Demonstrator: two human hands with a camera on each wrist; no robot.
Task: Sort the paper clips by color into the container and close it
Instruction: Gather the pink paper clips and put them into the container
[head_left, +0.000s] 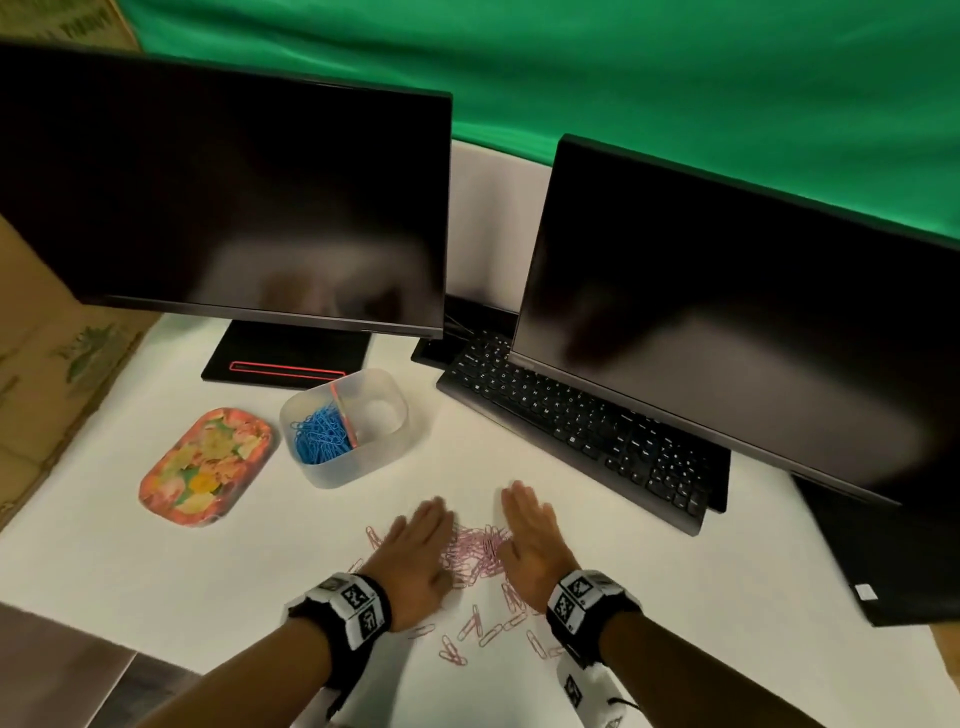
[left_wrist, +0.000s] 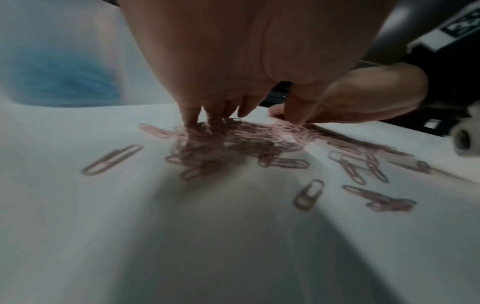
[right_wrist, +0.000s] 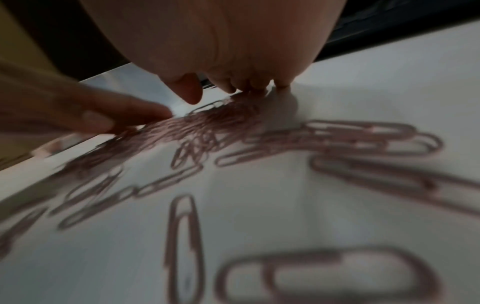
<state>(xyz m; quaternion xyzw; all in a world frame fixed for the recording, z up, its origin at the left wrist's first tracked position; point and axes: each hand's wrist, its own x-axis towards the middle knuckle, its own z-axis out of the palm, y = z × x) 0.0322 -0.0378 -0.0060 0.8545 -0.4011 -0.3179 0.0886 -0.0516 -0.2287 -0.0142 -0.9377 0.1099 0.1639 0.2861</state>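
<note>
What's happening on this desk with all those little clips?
A person is sorting paper clips by colour. Both hands, left hand and right hand, lie flat with straight fingers on either side of a pile of pink paper clips on the white desk. The blue paper clips already sit in one compartment of the clear container; the other compartment looks empty. Its floral lid lies beside it.

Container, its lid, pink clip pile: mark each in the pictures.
Container (head_left: 387, 441): head view, bare front wall of the right compartment.
Lid (head_left: 205, 465): head view, middle of its flowered top, left of the container.
Pink clip pile (head_left: 475, 553): head view, heap's centre between the hands.
</note>
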